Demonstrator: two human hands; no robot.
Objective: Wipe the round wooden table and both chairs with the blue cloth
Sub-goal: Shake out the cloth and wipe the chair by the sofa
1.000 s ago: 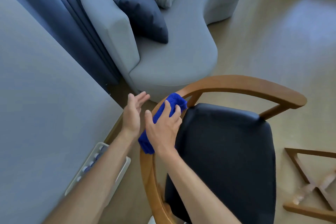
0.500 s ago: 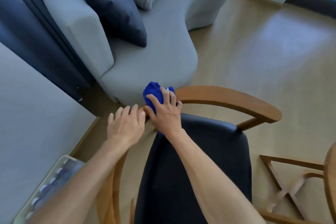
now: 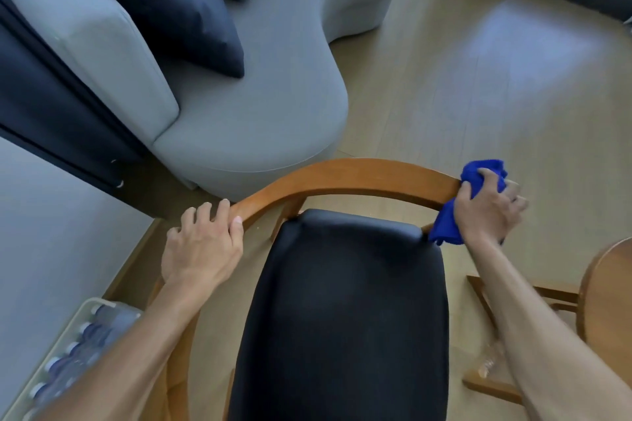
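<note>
Two hands | left hand [image 3: 201,251] fingers grip chair rail [image 3: 345,178] | right hand [image 3: 485,212] fingers clutch blue cloth [image 3: 478,174]

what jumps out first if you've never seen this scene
The blue cloth, gripped by the right hand on the right end of the wooden chair's curved backrest. The left hand grips the backrest's left end, and a grey sofa sits behind.

- I am gripping the chair's curved wooden rail [image 3: 345,178] with my left hand [image 3: 201,249] at its left bend.
- My right hand [image 3: 487,212] is clutching the blue cloth [image 3: 478,178] around the rail's right end.
- The black seat [image 3: 345,318] is lying between my arms.
</note>
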